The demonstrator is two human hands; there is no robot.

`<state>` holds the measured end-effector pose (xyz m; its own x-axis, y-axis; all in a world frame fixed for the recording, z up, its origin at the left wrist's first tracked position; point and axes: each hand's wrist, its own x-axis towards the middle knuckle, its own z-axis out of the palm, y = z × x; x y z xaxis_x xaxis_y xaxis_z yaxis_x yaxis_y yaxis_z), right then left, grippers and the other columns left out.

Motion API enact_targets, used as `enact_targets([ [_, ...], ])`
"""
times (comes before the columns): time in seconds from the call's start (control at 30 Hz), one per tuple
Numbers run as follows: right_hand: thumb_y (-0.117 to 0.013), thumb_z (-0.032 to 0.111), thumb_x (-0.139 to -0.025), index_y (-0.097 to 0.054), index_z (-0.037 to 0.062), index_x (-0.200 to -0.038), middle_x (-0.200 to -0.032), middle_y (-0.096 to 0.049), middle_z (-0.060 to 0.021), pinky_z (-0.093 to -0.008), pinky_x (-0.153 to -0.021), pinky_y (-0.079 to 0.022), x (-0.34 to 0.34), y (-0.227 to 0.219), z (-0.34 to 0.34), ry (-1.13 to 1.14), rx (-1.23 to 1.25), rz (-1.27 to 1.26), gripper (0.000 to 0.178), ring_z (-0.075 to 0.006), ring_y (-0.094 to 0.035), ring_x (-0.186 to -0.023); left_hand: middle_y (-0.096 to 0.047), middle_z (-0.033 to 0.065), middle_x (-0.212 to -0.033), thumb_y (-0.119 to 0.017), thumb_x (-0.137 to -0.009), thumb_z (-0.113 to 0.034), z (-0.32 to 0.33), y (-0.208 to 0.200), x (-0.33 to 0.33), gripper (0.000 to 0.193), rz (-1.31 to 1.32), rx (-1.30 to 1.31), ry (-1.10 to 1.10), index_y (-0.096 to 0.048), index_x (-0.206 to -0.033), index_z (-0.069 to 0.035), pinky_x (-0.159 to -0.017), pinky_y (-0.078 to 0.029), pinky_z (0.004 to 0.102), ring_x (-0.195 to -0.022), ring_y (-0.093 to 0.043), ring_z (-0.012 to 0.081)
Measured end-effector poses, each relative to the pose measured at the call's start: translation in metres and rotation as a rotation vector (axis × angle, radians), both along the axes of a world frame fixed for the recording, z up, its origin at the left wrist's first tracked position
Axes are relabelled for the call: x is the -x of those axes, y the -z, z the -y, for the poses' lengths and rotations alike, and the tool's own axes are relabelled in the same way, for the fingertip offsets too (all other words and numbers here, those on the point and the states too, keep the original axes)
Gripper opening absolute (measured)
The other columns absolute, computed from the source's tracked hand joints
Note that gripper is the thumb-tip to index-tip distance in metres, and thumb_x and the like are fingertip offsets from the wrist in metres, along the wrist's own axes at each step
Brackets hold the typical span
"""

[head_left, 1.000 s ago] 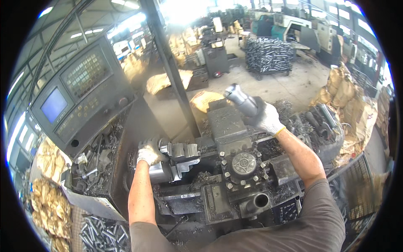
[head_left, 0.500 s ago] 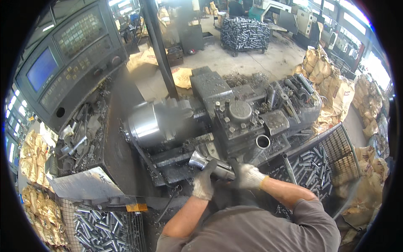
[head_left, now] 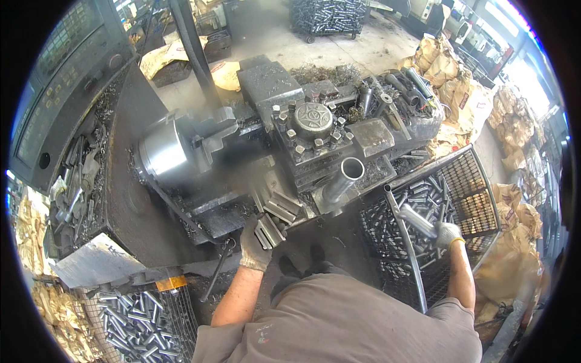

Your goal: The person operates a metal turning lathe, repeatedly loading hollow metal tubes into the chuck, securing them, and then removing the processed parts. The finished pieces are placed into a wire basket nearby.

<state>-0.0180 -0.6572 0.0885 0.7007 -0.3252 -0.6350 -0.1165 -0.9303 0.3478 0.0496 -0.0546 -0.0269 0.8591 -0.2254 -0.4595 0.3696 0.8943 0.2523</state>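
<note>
Above the wire basket [head_left: 469,193], inside its right edge, a grey metal tube [head_left: 419,221] slants away and leftward, its long axis toward the lathe [head_left: 296,91]. The right hand [head_left: 448,235] closes gloved fingers round its nearer end; the far end juts beyond them, near a long grey bar [head_left: 410,257]. By the lathe's near edge, the left hand [head_left: 255,245] is curled round a grooved metal block [head_left: 270,232]. A second grooved block [head_left: 282,207] sits just beyond. Between the hands a hollow pipe [head_left: 344,180] stands tilted; brown paper [head_left: 463,103] crowds the basket's far right corner.
</note>
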Motion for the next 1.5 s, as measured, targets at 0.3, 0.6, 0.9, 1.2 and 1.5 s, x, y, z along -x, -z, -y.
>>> enact_targets([
  [0.3, -0.091, 0.044, -0.077, -0.074, 0.0095, -0.12, -0.112, -0.079, -0.0175, -0.0458, -0.084, -0.063, -0.142, -0.029, -0.314, -0.052, -0.897, 0.67, 0.057, -0.0364, -0.078, -0.097, -0.075, 0.0144, -0.109, -0.051, -0.113, -0.051, 0.002, -0.053, 0.032, 0.049, 0.014, -0.456, 0.039, -0.063, -0.131, -0.007, -0.08, -0.065, 0.0493, -0.089, -0.077, 0.0309],
  [0.6, -0.077, 0.03, -0.09, -0.058, 0.0032, -0.14, -0.092, -0.073, -0.0248, -0.0516, -0.065, -0.061, -0.134, 0.095, -0.408, -0.688, -0.741, 0.636, 0.06, -0.0399, -0.077, -0.081, -0.074, 0.0145, -0.095, -0.057, -0.109, -0.046, -0.022, -0.055, 0.019, 0.045, 0.041, -0.452, -0.11, -0.067, -0.116, -0.003, -0.075, -0.064, 0.0428, -0.082, -0.075, 0.0286],
  [0.9, -0.087, 0.048, -0.082, -0.07, -0.0065, -0.118, -0.099, -0.078, -0.0245, -0.0415, -0.085, -0.061, -0.156, -0.031, -0.441, -0.264, -1.152, -0.024, 0.067, -0.0313, -0.078, -0.093, -0.07, 0.0076, -0.115, -0.052, -0.113, -0.045, -0.004, -0.058, -0.011, 0.044, 0.155, -0.492, -0.465, -0.061, -0.133, -0.007, -0.101, -0.054, 0.0399, -0.115, -0.068, 0.0261],
  [1.2, -0.086, 0.035, -0.079, -0.058, -0.001, -0.141, -0.114, -0.075, -0.0276, -0.0456, -0.092, -0.062, -0.201, -0.155, -0.424, -0.738, -1.586, 0.398, 0.077, -0.0417, -0.076, -0.107, -0.067, 0.0105, -0.138, -0.046, -0.111, -0.05, -0.039, -0.028, -0.094, 0.056, 0.289, -0.982, -0.048, -0.056, -0.148, -0.009, -0.114, -0.047, 0.0402, -0.127, -0.064, 0.0254],
  [1.5, -0.084, 0.024, -0.07, -0.077, 0.0093, -0.113, -0.094, -0.079, -0.018, -0.0459, -0.076, -0.063, -0.44, -0.119, -0.451, -1.367, -0.302, 0.625, 0.046, -0.0331, -0.079, -0.088, -0.068, 0.0017, -0.089, -0.07, -0.105, -0.031, -0.074, -0.001, 0.007, 0.03, -0.053, -1.286, -0.316, -0.071, -0.107, -0.001, -0.075, -0.049, 0.0313, -0.082, -0.058, 0.0118],
])
